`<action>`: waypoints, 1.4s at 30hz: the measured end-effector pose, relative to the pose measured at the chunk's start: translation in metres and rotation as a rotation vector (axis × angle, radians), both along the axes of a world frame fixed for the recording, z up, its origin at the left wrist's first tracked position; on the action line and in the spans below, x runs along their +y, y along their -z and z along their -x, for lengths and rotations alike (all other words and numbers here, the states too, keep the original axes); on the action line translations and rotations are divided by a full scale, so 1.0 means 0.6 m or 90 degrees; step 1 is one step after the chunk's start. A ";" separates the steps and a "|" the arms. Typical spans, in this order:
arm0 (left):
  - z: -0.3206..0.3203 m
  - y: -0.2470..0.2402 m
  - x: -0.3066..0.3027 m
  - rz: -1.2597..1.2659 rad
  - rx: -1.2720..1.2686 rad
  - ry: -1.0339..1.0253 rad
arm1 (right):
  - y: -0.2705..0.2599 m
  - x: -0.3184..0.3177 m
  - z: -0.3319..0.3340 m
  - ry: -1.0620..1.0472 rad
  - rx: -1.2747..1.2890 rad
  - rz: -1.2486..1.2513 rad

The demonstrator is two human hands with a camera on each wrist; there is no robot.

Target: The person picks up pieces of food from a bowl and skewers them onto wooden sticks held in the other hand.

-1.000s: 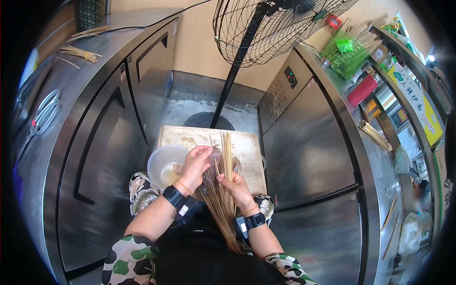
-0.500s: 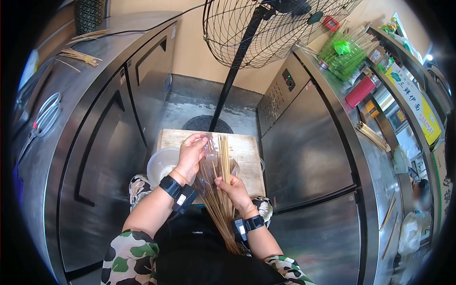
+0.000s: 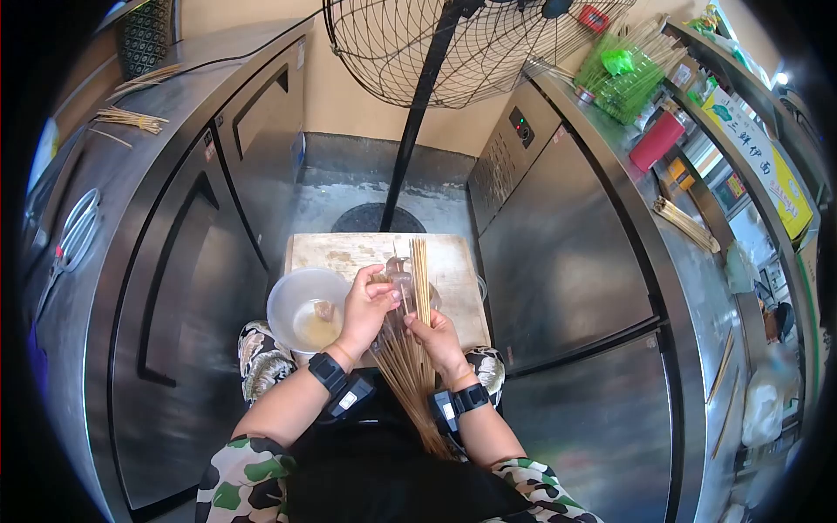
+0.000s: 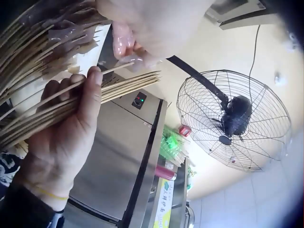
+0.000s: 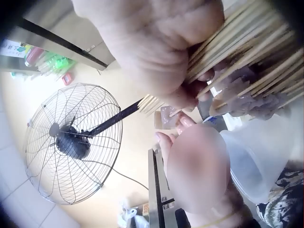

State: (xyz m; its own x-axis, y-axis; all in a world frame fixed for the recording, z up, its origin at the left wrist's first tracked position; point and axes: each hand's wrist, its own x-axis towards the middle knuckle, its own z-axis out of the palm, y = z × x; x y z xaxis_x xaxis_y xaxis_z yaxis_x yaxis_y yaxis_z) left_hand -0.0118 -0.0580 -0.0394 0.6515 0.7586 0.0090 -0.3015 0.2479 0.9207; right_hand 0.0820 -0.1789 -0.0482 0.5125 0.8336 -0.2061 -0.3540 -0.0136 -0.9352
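Note:
My right hand (image 3: 438,343) grips a bundle of bamboo skewers (image 3: 420,279), their points away from me. One single skewer (image 4: 116,68) sticks out apart from the bundle, under my right thumb. With its fingertips my left hand (image 3: 368,307) pinches a wet, translucent pinkish piece (image 5: 167,116) at that skewer's tip. Skewers threaded with similar floppy pieces (image 5: 247,90) lie beside and below the hands, their bare ends (image 3: 410,388) pointing toward my lap. A translucent bowl (image 3: 286,292) stands left of my left hand, with one piece (image 3: 324,311) and some yellowish liquid inside.
A wooden board (image 3: 349,248) lies under the work. Beyond it stands a fan (image 3: 410,131). Steel cabinets (image 3: 567,235) flank both sides. Scissors (image 3: 74,240) and loose skewers (image 3: 131,119) lie on the left counter; a green basket of skewers (image 3: 623,83) stands on the right.
My left hand lifted a piece up and left, then came back down and right to the single skewer. My right hand keeps its grip on the skewers. The head view has shifted slightly.

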 end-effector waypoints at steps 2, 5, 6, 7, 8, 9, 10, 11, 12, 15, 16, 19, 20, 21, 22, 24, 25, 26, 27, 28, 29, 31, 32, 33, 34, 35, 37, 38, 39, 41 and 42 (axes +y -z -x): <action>-0.007 0.016 0.004 -0.076 0.040 -0.026 | 0.000 0.001 0.001 0.000 -0.003 0.010; 0.007 -0.036 -0.008 -0.413 0.214 -0.076 | 0.001 0.003 0.001 0.002 -0.031 0.005; 0.011 -0.030 -0.009 -0.486 0.261 -0.052 | 0.004 0.005 0.000 0.016 -0.027 -0.007; 0.015 -0.024 -0.013 -0.560 0.281 -0.011 | 0.010 0.006 -0.003 0.028 -0.021 -0.018; 0.021 -0.017 -0.018 -0.632 0.303 0.030 | 0.020 0.006 -0.003 0.038 -0.014 -0.028; 0.028 -0.016 -0.022 -0.702 0.326 0.072 | 0.033 0.006 -0.003 0.053 -0.027 -0.024; 0.033 -0.018 -0.024 -0.649 0.301 0.065 | 0.044 0.006 -0.005 0.067 -0.042 -0.022; 0.042 -0.023 -0.018 -0.596 0.293 0.048 | 0.053 0.006 -0.009 0.081 -0.058 -0.020; 0.049 -0.031 -0.010 -0.543 0.282 0.031 | 0.047 0.001 -0.010 0.084 -0.073 0.008; 0.074 -0.016 0.041 -0.474 0.307 -0.071 | 0.033 0.002 -0.008 0.089 -0.061 -0.024; 0.083 0.006 0.070 -0.496 0.352 -0.108 | 0.024 -0.001 -0.006 0.081 -0.054 -0.024; 0.117 0.123 0.138 -0.692 0.488 -0.103 | 0.025 -0.003 -0.005 0.083 -0.027 -0.035; 0.123 0.154 0.155 -0.782 0.530 -0.081 | 0.017 -0.002 -0.001 0.080 -0.016 -0.047; 0.125 0.165 0.161 -0.762 0.582 -0.013 | 0.015 -0.001 0.000 0.072 -0.010 -0.047; 0.124 0.178 0.161 -0.740 0.631 0.057 | 0.013 -0.003 -0.001 0.066 -0.006 -0.046; 0.113 0.179 0.162 -0.700 0.709 0.154 | 0.005 -0.005 -0.005 0.064 -0.007 -0.044; 0.109 0.158 0.157 -0.683 0.742 0.181 | 0.000 -0.005 -0.004 0.065 -0.010 -0.044; 0.106 0.146 0.154 -0.665 0.775 0.208 | -0.004 -0.007 -0.004 0.065 -0.014 -0.044; 0.105 0.153 0.154 -0.661 0.799 0.212 | -0.006 -0.008 -0.006 0.056 -0.015 -0.041; 0.107 0.165 0.156 -0.656 0.824 0.216 | -0.007 -0.008 -0.008 0.046 -0.016 -0.038; 0.110 0.174 0.156 -0.650 0.850 0.221 | -0.008 -0.008 -0.008 0.035 -0.016 -0.035; 0.119 0.166 0.151 -0.679 0.844 0.264 | -0.009 -0.003 -0.009 0.018 -0.011 -0.008; 0.126 0.161 0.148 -0.693 0.842 0.287 | -0.009 -0.002 -0.008 0.010 -0.007 0.006; 0.128 0.155 0.148 -0.634 0.851 0.342 | -0.003 -0.002 -0.009 0.001 -0.008 0.009; 0.127 0.148 0.152 -0.577 0.858 0.395 | 0.006 -0.001 -0.014 -0.007 -0.011 0.011; 0.126 0.140 0.153 -0.518 0.862 0.446 | 0.010 0.000 -0.016 -0.015 -0.013 0.013; 0.125 0.117 0.148 -0.480 0.872 0.540 | -0.001 0.002 -0.010 -0.011 0.000 0.017; 0.126 0.108 0.147 -0.460 0.875 0.585 | -0.005 0.003 -0.008 -0.009 0.006 0.019; 0.129 0.106 0.147 -0.418 0.835 0.603 | -0.005 0.004 -0.008 -0.003 -0.010 0.026; 0.131 0.104 0.145 -0.337 0.752 0.638 | 0.002 0.005 -0.010 0.011 -0.042 0.039; 0.131 0.100 0.141 -0.325 0.732 0.630 | 0.012 0.007 -0.016 0.008 -0.060 0.052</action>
State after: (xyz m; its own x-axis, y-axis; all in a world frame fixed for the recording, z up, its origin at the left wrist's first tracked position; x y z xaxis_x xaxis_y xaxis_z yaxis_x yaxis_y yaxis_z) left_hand -0.0904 0.0266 -0.0996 0.7010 0.1247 -0.7022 0.6634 -0.4753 0.5779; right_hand 0.0916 -0.1749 -0.0552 0.5434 0.8092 -0.2231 -0.2648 -0.0870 -0.9604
